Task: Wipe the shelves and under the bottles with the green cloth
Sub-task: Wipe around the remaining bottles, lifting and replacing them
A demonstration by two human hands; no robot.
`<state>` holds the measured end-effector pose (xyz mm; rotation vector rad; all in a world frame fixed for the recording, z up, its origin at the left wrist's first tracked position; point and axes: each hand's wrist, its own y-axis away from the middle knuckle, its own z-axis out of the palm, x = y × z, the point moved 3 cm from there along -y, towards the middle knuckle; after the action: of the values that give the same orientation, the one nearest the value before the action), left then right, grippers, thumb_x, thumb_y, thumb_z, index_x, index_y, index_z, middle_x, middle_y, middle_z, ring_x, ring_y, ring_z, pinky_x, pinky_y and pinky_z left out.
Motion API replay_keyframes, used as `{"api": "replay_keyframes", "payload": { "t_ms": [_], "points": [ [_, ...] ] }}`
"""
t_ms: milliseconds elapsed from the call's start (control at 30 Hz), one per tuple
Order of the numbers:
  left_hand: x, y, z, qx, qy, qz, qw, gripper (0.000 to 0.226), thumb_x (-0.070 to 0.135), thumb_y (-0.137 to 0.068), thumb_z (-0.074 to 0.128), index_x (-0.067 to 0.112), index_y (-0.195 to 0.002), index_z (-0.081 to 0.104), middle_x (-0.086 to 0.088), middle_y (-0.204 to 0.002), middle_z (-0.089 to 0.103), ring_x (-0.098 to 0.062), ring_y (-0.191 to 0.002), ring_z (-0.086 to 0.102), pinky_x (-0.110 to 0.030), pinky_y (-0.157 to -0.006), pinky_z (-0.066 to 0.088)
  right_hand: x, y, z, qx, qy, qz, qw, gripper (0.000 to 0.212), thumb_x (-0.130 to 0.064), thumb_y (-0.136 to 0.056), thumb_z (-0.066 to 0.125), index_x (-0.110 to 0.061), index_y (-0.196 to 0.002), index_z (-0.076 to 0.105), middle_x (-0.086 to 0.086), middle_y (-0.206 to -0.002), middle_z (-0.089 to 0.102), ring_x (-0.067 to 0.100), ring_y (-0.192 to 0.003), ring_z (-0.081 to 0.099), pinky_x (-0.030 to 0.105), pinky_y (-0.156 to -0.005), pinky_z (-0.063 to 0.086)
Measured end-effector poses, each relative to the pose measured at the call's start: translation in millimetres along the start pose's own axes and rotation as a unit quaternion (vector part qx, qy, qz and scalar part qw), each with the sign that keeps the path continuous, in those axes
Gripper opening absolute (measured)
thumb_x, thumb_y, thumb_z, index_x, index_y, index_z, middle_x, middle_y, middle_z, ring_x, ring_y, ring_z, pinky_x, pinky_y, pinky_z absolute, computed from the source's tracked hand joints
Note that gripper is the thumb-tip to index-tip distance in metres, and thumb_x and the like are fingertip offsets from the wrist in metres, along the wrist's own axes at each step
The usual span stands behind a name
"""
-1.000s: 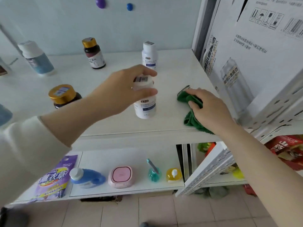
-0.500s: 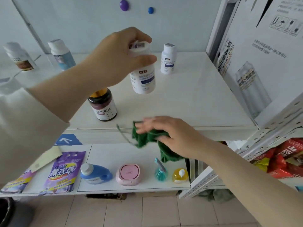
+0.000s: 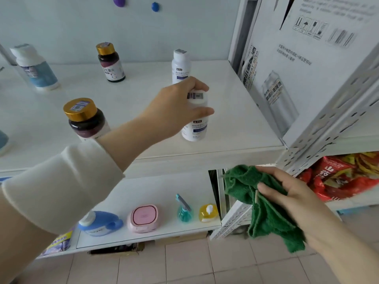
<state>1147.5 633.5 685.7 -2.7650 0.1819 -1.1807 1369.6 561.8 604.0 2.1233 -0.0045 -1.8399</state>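
Head view: your left hand (image 3: 176, 105) pinches the white plastic bottle (image 3: 195, 117) by its cap. Your right hand (image 3: 291, 195) bunches the soft green cloth (image 3: 262, 203) below that bottle. It's light and slick; grip the body.

Cardboard box (image 3: 303, 64) side: "WHEAT BEER", handling symbols. Other labels unreadable.

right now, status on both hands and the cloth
Left hand gripping white bottle by its cap on upper shelf. Right hand holding green cloth, off the shelf. Other bottles clear.
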Motion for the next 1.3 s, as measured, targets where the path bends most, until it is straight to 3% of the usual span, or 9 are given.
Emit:
{"api": "replay_keyframes", "payload": {
  "t_ms": [133,233,367,500,767,967,1033,1133,1300],
  "points": [
    [-1,-1,10,0.007,-0.012,-0.001,1.000,0.042,0.033,-0.081,0.065,0.026,-0.120,0.052,0.005,-0.122,0.059,-0.013,-0.094,0.056,-0.017,-0.075,0.039,1,-1,-3,0.011,-0.069,0.011,0.998,0.026,-0.015,-0.077,0.060,-0.030,-0.097,0.067,-0.002,-0.089,0.074,0.012,-0.079,0.071,0.027,-0.064,0.053],
    [1,1,11,-0.006,-0.043,-0.009,0.999,0.055,0.039,-0.082,0.062,0.029,-0.132,0.042,0.005,-0.133,0.051,-0.011,-0.098,0.052,-0.018,-0.083,0.034,-2,-4,4,-0.041,-0.163,0.046,0.985,0.033,-0.017,-0.069,0.059,-0.025,-0.100,0.066,0.002,-0.086,0.074,0.015,-0.073,0.070,0.027,-0.055,0.056],
    [1,16,-17,0.002,-0.087,-0.023,0.996,0.073,0.049,-0.079,0.058,0.030,-0.142,0.027,0.006,-0.145,0.040,-0.010,-0.129,0.041,-0.026,-0.104,0.033,-1,-4,31,-0.119,-0.202,0.091,0.968,0.034,-0.015,-0.071,0.058,-0.022,-0.103,0.066,0.005,-0.083,0.074,0.018,-0.067,0.069,0.030,-0.056,0.058],
    [-16,50,-82,0.062,-0.190,-0.044,0.979,0.055,0.045,-0.081,0.058,0.035,-0.133,0.041,0.013,-0.139,0.046,-0.001,-0.111,0.041,-0.019,-0.090,0.029,-15,-5,75,-0.162,-0.190,0.051,0.967,0.030,-0.017,-0.071,0.059,-0.025,-0.098,0.068,0.003,-0.088,0.073,0.015,-0.073,0.068,0.031,-0.067,0.057],
    [-83,76,-123,-0.006,-0.160,-0.092,0.983,0.042,0.032,-0.082,0.062,0.037,-0.121,0.048,0.009,-0.114,0.057,-0.013,-0.095,0.057,-0.014,-0.071,0.040,-92,-36,165,-0.035,-0.020,-0.147,0.988,0.027,-0.014,-0.089,0.055,-0.041,-0.092,0.061,-0.008,-0.101,0.068,0.011,-0.096,0.065,0.032,-0.084,0.053],
    [-97,76,-169,0.016,-0.121,-0.021,0.992,0.034,0.035,-0.082,0.060,0.041,-0.114,0.051,0.011,-0.111,0.061,-0.014,-0.097,0.060,-0.016,-0.082,0.044,-93,-115,188,0.196,0.275,-0.192,0.921,0.035,-0.013,-0.092,0.046,-0.020,-0.126,0.049,0.000,-0.131,0.052,0.020,-0.121,0.047,0.023,-0.096,0.033],
    [-97,83,-193,0.030,-0.111,-0.002,0.993,0.032,0.038,-0.080,0.059,0.045,-0.110,0.050,0.013,-0.110,0.062,-0.011,-0.097,0.062,-0.024,-0.081,0.048,-86,-135,196,0.179,0.348,-0.162,0.906,0.036,-0.014,-0.093,0.044,-0.019,-0.128,0.047,0.002,-0.135,0.049,0.022,-0.123,0.045,0.028,-0.098,0.033],
    [-100,86,-219,0.051,-0.122,0.013,0.991,0.031,0.041,-0.079,0.057,0.049,-0.108,0.049,0.017,-0.110,0.060,0.003,-0.091,0.058,-0.013,-0.071,0.040,-93,-156,221,0.150,0.380,-0.154,0.900,0.036,-0.015,-0.093,0.044,-0.022,-0.127,0.049,0.000,-0.136,0.049,0.021,-0.123,0.046,0.028,-0.097,0.034],
    [-108,82,-237,0.100,-0.102,0.009,0.990,0.032,0.039,-0.079,0.058,0.049,-0.109,0.052,0.022,-0.103,0.059,0.006,-0.091,0.059,-0.012,-0.076,0.040,-89,-110,306,-0.041,0.374,-0.279,0.884,0.036,-0.017,-0.090,0.051,-0.028,-0.124,0.053,-0.011,-0.133,0.053,0.010,-0.121,0.049,0.018,-0.098,0.032]
  ]
}}
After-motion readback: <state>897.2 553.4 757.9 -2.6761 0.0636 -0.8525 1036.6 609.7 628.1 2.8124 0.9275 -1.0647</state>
